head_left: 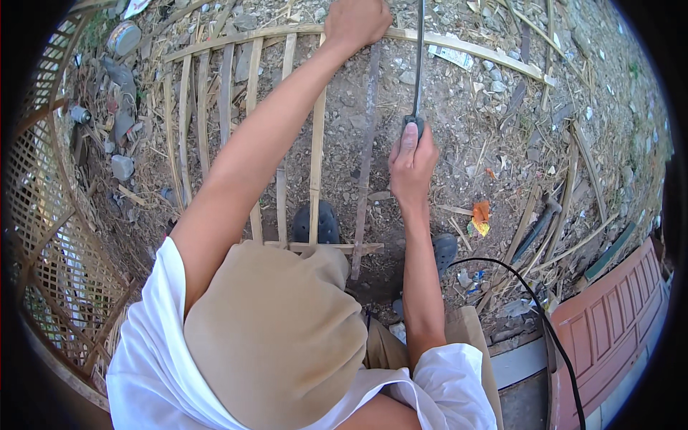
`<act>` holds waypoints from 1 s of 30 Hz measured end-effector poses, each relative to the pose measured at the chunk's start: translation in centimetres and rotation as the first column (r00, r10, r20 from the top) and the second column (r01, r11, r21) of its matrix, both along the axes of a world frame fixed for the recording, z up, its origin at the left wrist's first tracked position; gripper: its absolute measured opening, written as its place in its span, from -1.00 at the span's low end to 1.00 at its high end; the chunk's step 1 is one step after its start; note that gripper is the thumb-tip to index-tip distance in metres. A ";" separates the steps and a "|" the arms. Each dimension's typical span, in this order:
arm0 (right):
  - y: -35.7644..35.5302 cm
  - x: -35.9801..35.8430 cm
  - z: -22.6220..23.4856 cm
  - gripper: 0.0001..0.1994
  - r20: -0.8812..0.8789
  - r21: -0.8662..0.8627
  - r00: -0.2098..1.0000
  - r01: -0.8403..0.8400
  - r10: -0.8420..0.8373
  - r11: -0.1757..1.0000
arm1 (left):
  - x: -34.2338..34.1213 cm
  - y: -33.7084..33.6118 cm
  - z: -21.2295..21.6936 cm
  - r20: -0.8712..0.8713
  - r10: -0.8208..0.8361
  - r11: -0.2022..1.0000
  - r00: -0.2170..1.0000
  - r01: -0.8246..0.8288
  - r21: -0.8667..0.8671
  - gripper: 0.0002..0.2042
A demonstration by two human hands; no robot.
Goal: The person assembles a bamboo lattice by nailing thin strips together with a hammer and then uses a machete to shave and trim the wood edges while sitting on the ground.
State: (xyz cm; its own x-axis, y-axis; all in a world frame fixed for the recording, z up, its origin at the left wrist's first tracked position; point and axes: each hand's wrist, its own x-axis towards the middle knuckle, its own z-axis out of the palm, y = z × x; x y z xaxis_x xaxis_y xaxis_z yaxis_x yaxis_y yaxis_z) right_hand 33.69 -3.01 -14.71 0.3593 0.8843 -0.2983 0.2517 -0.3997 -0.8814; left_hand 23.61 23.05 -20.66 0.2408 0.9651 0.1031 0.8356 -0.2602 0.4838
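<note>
A lattice of flat wooden slats lies in front of me, with several upright slats fixed between a long far crosspiece and a short near crosspiece. At the far edge my left hand is closed over the far crosspiece, its fingertips hidden. My right hand grips the dark handle of a long, narrow-bladed tool, thumb along the handle. The blade points away from me and passes across the far crosspiece; seen nearly edge-on, its exact kind is unclear. A darker slat stands between my hands.
A woven lattice panel stands at the left. Wood scraps, stones and litter cover the dirt ground. To the right lie a dark-handled tool, a reddish panel and a black cable. My dark shoes are below.
</note>
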 end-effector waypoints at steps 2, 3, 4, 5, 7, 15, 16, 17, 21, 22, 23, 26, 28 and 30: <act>-0.6 -0.2 -0.8 -0.68 0.058 0.027 0.998 -0.035 0.034 0.999 | -0.5 0.0 -0.4 -0.031 -0.019 0.999 0.999 0.021 0.036 -0.72; -0.5 -0.2 -0.9 -0.67 0.093 0.043 0.995 -0.044 0.040 0.998 | -0.4 0.0 -0.5 -0.018 -0.003 0.999 1.000 0.004 0.034 -0.72; -0.5 -0.1 -1.0 -0.67 0.097 -0.001 0.994 -0.052 0.052 0.999 | -0.3 -0.1 -0.5 -0.004 0.014 0.999 1.000 -0.014 0.032 -0.73; -0.5 0.1 -0.9 -0.66 0.099 -0.045 0.993 -0.060 0.065 0.997 | -0.4 -0.1 -0.6 0.008 0.032 0.999 0.999 -0.032 0.029 -0.73; -0.5 0.3 -0.5 -0.66 0.057 -0.046 0.998 -0.030 0.033 0.999 | 0.0 -0.1 -0.2 0.009 0.014 1.000 1.000 -0.014 0.020 -0.73; -0.6 -0.4 0.1 -0.64 0.072 0.111 0.997 -0.012 0.004 0.994 | -0.1 0.1 -0.8 0.008 0.011 1.000 1.000 -0.011 0.015 -0.72; -0.2 -0.2 -0.2 -0.64 0.087 0.033 0.996 -0.019 0.016 0.999 | -0.1 0.1 -0.5 0.013 0.009 1.000 1.000 -0.009 -0.002 -0.72; 0.2 0.0 -0.3 -0.64 0.101 -0.045 0.994 -0.025 0.029 0.999 | 0.0 0.1 -0.3 0.018 0.008 1.000 1.000 -0.007 -0.020 -0.72; 0.0 0.0 0.1 -0.64 0.032 -0.061 0.999 -0.009 0.011 0.998 | 0.0 -0.4 0.1 -0.007 0.041 0.999 0.999 -0.041 0.015 -0.72; -0.2 -0.2 0.6 -0.64 0.017 -0.006 1.000 0.003 -0.003 1.000 | -0.1 -0.4 0.0 0.009 0.056 0.998 0.998 -0.056 0.010 -0.72; -0.4 -0.4 1.2 -0.64 0.000 0.048 1.000 0.017 -0.017 0.999 | -0.2 -0.4 -0.2 0.024 0.071 0.997 0.997 -0.071 0.005 -0.71; 0.1 -0.7 3.7 -0.62 -0.088 0.092 0.993 0.083 -0.075 0.992 | 0.1 -0.2 -0.3 -0.005 0.064 0.998 0.998 -0.064 -0.027 -0.71; 0.1 -0.5 3.4 -0.61 -0.066 0.084 0.996 0.067 -0.062 0.994 | 0.2 -0.2 0.1 -0.019 0.067 0.997 0.998 -0.068 -0.039 -0.71; 0.4 -0.2 0.8 -0.60 0.048 0.061 0.999 -0.012 0.009 0.998 | 0.1 -0.1 0.2 -0.009 0.065 0.998 0.998 -0.066 -0.026 -0.71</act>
State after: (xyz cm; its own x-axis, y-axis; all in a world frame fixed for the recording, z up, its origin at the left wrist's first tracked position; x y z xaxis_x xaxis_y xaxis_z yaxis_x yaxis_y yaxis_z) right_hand 33.44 -2.58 -13.92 0.3628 0.9040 -0.2264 0.2977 -0.3426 -0.8911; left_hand 23.67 22.98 -20.48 0.1777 0.9811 0.0759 0.8544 -0.1921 0.4827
